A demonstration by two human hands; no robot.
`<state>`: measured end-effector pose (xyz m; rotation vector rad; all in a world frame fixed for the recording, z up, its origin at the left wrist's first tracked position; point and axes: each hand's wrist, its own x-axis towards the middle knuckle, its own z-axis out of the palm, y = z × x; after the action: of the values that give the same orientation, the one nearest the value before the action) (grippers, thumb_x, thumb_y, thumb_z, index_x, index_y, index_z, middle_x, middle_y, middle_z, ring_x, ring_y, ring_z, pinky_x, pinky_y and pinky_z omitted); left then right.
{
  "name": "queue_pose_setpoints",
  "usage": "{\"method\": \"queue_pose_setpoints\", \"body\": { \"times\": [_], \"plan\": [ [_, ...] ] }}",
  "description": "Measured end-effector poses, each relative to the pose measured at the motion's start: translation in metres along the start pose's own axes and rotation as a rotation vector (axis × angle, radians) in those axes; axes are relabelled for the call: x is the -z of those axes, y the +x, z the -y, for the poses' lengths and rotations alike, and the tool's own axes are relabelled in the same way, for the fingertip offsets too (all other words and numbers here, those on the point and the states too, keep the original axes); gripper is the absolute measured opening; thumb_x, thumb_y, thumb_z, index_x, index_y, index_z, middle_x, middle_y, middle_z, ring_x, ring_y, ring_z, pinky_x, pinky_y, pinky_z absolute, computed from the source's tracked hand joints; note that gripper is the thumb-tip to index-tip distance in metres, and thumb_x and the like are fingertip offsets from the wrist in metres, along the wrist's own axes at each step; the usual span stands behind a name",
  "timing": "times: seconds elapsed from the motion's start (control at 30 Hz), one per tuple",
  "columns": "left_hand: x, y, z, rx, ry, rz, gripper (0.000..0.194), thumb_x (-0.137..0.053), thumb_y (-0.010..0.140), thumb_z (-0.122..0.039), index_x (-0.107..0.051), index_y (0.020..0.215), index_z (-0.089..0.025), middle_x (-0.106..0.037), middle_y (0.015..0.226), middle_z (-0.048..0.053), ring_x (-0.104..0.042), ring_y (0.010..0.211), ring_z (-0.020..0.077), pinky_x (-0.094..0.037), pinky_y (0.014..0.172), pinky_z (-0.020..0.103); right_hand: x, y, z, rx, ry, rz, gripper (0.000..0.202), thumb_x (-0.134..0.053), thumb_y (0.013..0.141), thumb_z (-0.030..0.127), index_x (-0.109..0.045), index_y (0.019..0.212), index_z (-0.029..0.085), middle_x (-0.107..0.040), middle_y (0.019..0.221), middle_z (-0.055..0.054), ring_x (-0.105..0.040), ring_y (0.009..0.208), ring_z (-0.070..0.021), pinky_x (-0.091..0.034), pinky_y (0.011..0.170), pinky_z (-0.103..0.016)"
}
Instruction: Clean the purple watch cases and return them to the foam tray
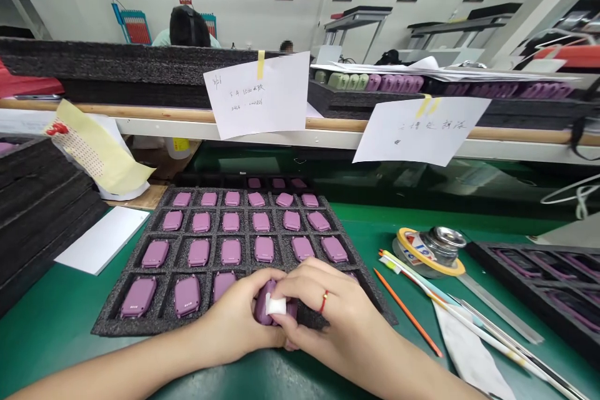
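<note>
Bare green tabletop [51, 319] lies open left of the foam tray [140, 319]. To the right, pencils [407, 312], a tape roll [429, 253] and a second tray [553, 287] crowd the way. A shelf [328, 131] with hanging notes [257, 100] bars the back.

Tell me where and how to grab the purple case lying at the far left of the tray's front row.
Grip the purple case by its two long sides, coming straight down from above. It lies flat in a pocket of the foam tray, with only its top face exposed and foam walls close around it. Pinching across the narrower width looks most likely to lift it cleanly.
</note>
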<state>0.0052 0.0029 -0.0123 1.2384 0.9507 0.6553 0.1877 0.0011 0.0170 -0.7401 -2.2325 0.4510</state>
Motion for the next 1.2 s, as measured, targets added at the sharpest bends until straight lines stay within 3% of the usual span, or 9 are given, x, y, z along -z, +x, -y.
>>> {"method": "queue_pose_setpoints", "body": {
  "times": [0.1, 0.2, 0.57, 0.73, 0.87, 1.03, 1.2],
  "plan": [
    [0.000, 0.001, 0.002, -0.060, 0.003, 0.007, 0.052, -0.078, 0.062, -0.009, -0.062, 0.110, -0.018, -0.065, 0.096, 0.001, -0.059, 0.090, 0.0189, -0.046, 0.084, 0.031, -0.002, 0.002, 0.002, 0.060, -0.111, 0.011, 0.012, -0.063, 0.086, 0.008, -0.061, 0.086, 0.020, -0.069, 0.080, -0.003, -0.056, 0.070, -0.0168, -0.047, 0.063, -0.030],
    [-0.001, 0.001, 0.003, -0.021, -0.038, 0.019, 0.054, -0.083, 0.060, -0.014, -0.062, 0.110, -0.018, -0.065, 0.092, 0.000, -0.060, 0.086, 0.0188, -0.048, 0.079, 0.030, -0.003, 0.003, 0.001, 0.085, -0.188, -0.031, 0.009, -0.062, 0.089, 0.012, -0.061, 0.084, 0.019, -0.068, 0.077, -0.004, -0.055, 0.069, -0.0172, -0.045, 0.063, -0.031],
    [0.000, 0.002, 0.003, -0.029, 0.051, -0.006, 0.051, -0.086, 0.059, -0.016, -0.065, 0.105, -0.017, -0.068, 0.093, 0.000, -0.062, 0.089, 0.0199, -0.048, 0.079, 0.030, -0.010, -0.002, 0.004, 0.004, -0.130, -0.094, 0.010, -0.063, 0.091, 0.013, -0.063, 0.084, 0.020, -0.067, 0.075, -0.002, -0.054, 0.071, -0.0172, -0.044, 0.065, -0.030],
    [0.000, 0.000, 0.001, -0.063, 0.062, -0.008, 0.051, -0.080, 0.062, -0.016, -0.065, 0.111, -0.018, -0.071, 0.102, 0.002, -0.063, 0.096, 0.0219, -0.048, 0.085, 0.032, -0.012, -0.003, 0.005, -0.006, -0.094, -0.046, 0.012, -0.063, 0.088, 0.010, -0.062, 0.080, 0.020, -0.067, 0.076, -0.002, -0.053, 0.069, -0.0165, -0.042, 0.063, -0.029],
    [0.000, -0.001, 0.001, -0.009, 0.086, -0.020, 0.055, -0.088, 0.057, -0.021, -0.065, 0.107, -0.017, -0.070, 0.101, 0.003, -0.063, 0.096, 0.0236, -0.049, 0.084, 0.033, -0.012, -0.002, 0.002, -0.044, -0.082, -0.121, 0.012, -0.064, 0.089, 0.011, -0.063, 0.081, 0.020, -0.064, 0.070, -0.001, -0.053, 0.068, -0.0163, -0.043, 0.064, -0.028],
    [0.001, -0.001, 0.003, -0.037, 0.069, 0.007, 0.049, -0.083, 0.062, -0.020, -0.064, 0.107, -0.018, -0.071, 0.097, 0.002, -0.064, 0.095, 0.0235, -0.049, 0.086, 0.034, -0.015, 0.000, -0.001, -0.027, -0.080, -0.094, 0.014, -0.064, 0.087, 0.012, -0.060, 0.076, 0.020, -0.066, 0.071, 0.000, -0.054, 0.069, -0.0162, -0.043, 0.066, -0.029],
    [0.003, -0.003, -0.001, 0.007, 0.125, -0.002, 0.066, -0.090, 0.057, -0.027, -0.062, 0.116, -0.021, -0.069, 0.113, 0.005, -0.062, 0.110, 0.0291, -0.048, 0.097, 0.040, 0.007, 0.007, -0.009, -0.129, -0.018, -0.135, 0.005, -0.070, 0.089, 0.017, -0.069, 0.086, 0.020, -0.068, 0.073, 0.000, -0.059, 0.070, -0.0151, -0.048, 0.071, -0.029]
  ]
}}
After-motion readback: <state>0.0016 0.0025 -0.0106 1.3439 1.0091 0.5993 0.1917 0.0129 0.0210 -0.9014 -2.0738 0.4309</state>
